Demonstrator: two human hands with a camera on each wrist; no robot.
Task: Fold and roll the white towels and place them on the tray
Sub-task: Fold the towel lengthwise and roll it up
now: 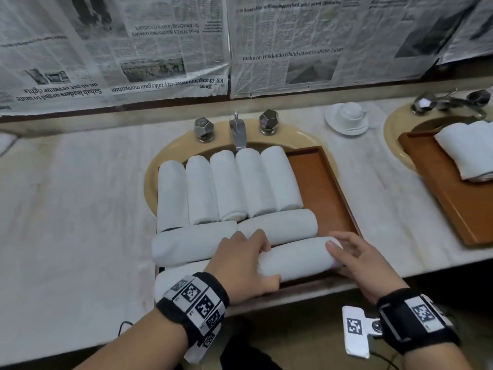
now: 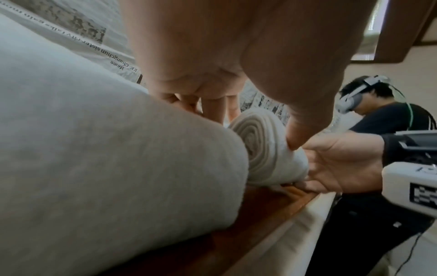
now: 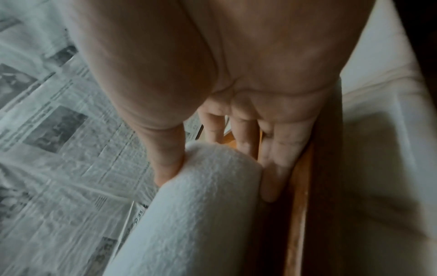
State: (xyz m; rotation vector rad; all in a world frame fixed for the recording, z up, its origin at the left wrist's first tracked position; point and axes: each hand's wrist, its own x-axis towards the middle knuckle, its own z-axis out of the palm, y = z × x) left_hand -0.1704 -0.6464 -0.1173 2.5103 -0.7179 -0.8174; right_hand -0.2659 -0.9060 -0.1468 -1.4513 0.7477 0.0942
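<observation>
The placing step is in hand: both hands grasp a rolled towel [image 1: 298, 259] lying low and centre on the tray [image 1: 320, 182], the left hand [image 1: 240, 263] curled over its left end, the right hand [image 1: 357, 260] cupping the other. Next, it likely needs nudging against the neighbouring rolls, then letting go. Only the left wrist view shows the roll's spiral end [image 2: 257, 138].

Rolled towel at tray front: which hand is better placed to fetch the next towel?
Right. The right hand only cups the towel end, and sits nearer the folded stack on the right-hand tray. The left hand grips the roll.
</observation>
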